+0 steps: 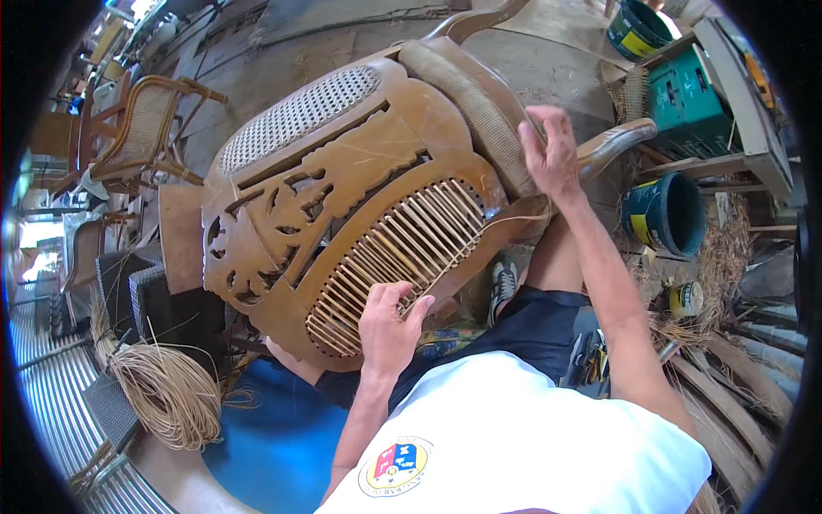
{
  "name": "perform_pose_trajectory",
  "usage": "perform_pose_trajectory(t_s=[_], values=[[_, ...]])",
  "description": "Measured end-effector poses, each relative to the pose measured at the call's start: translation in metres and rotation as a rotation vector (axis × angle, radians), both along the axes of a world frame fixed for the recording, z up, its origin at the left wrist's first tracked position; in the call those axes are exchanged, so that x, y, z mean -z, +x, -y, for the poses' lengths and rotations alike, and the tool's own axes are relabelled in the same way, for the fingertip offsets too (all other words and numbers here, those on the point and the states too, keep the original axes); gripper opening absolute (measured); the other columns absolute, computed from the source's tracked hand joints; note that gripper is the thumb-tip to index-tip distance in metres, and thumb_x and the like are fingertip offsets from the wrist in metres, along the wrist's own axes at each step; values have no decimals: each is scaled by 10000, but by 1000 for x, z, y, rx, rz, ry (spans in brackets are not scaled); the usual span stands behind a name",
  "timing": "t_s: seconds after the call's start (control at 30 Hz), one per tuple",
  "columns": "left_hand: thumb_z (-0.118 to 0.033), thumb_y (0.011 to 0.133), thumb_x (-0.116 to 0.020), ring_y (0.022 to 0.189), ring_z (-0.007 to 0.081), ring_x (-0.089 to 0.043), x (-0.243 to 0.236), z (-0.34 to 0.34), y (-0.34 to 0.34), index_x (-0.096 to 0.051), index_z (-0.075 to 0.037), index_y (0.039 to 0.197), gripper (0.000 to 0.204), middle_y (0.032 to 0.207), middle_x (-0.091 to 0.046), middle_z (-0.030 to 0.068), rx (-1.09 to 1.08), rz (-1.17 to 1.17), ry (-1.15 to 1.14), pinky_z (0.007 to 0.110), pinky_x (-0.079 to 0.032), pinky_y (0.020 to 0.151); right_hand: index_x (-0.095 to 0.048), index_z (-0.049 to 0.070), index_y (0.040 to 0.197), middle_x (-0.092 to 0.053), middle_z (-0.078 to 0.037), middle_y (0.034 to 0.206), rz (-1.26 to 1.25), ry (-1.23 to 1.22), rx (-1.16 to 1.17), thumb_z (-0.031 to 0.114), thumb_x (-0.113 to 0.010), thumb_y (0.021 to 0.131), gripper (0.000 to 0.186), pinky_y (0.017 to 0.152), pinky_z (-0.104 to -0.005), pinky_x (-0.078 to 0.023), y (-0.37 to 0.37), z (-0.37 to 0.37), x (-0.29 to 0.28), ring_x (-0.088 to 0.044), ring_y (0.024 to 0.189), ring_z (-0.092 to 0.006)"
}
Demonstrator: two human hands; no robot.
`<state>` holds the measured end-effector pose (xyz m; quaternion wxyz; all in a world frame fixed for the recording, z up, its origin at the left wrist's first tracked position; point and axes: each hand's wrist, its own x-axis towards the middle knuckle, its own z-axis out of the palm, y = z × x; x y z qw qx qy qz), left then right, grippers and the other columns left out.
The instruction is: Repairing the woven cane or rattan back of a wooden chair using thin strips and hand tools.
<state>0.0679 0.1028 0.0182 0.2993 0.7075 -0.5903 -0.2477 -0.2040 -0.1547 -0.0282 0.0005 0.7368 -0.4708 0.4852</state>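
A carved brown wooden chair [342, 197] lies tipped in front of me. Pale cane strands [419, 236], closely spaced, cross its nearer oval opening, whose rim has small holes. Thumb and fingers of my left hand [390, 330] pinch a thin cane strand [447, 272] at the oval's near edge. That strand runs to the right, loops past the frame and passes out of sight near my right forearm. My right hand [552, 154] is raised beside the woven seat [471, 111], fingers curled; what they hold is unclear. The farther oval holds a finished woven cane panel [300, 116].
A coil of cane [171, 394] lies at the left by a blue surface [265, 428]. Farther left stands a rattan chair [145, 128]. At the right are a dark green bucket [668, 214], a green crate [689, 103], a wooden rack [753, 111] and cane scraps [728, 265].
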Motion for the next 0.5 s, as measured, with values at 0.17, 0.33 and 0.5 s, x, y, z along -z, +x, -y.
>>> perform_pose_trajectory(t_s=[0.17,0.33,0.5], values=[[-160,849,-836,839,263,-656,8,3,-10,-746,-27,1001,221,889,-615,108,44,85,76,379,-536,742,-662,42,1093,-651,-135,1075,-198,276,-291,192,-719,946,218,921,-455,-509,-22,-79,-18,-641,1019,-346],[-165,909,-765,821,311,-654,8,6,-15,-745,-45,970,137,903,-597,121,82,145,34,407,-536,739,-675,57,1051,-648,-113,1018,-420,346,-381,303,-775,906,302,864,-474,-505,-25,-97,-38,-649,989,-331],[-159,957,-696,829,346,-662,7,7,-24,-673,-36,967,125,963,-579,131,126,254,14,450,-551,709,-688,51,983,-644,-119,920,-378,520,-461,283,-767,910,256,794,-449,-514,-26,-89,-23,-655,883,-331]])
